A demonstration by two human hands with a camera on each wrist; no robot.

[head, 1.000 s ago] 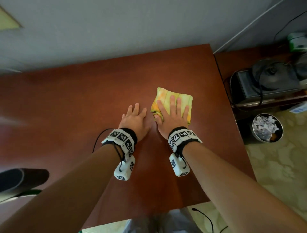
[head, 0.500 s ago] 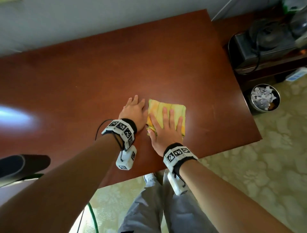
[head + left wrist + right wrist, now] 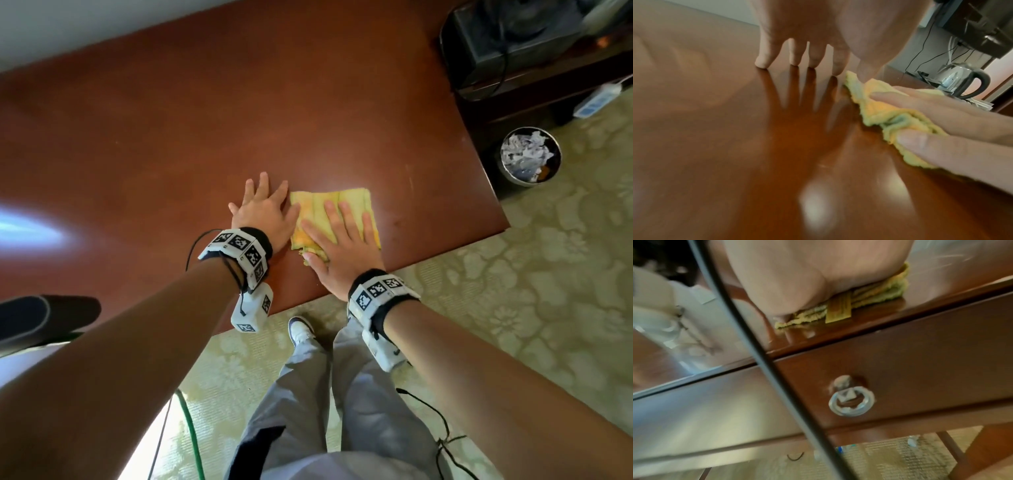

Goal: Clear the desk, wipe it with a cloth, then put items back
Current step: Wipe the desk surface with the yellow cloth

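**Tabletop, cloth and two hands: items in view**

Reddish-brown wooden tabletop [image 3: 239, 102], glossy, with a pale glare patch at its left. Its near edge runs just behind both wrists; below that edge, the right wrist view shows a drawer front with a metal ring pull [image 3: 851, 400].

Cloth [image 3: 352, 202]: yellow-green, folded to a rough square, lying flat on the tabletop near the near edge, right of centre. A tan label [image 3: 838, 309] hangs from its near side.

Right hand [image 3: 337, 245]: palm down on the cloth, fingers straight and slightly spread, pressing it to the wood. The thumb lies at the cloth's near left corner, where the fabric bunches.

Left hand [image 3: 263, 214]: flat on the bare tabletop just left of the cloth, fingers straight and spread, holding nothing. Its thumb side meets the cloth's left edge; the left wrist view shows the fingertips [image 3: 761, 62] touching the wood.

Wrists: each carries a white band with black-and-white square markers.

Right of the tabletop: a dark low stand with a black device [image 3: 507, 41] and cables; a kettle [image 3: 962, 81] shows in the left wrist view. A round metal bin [image 3: 529, 156] of crumpled paper stands on the patterned green floor [image 3: 548, 291].

Near side: grey trousers and one shoe [image 3: 301, 330].
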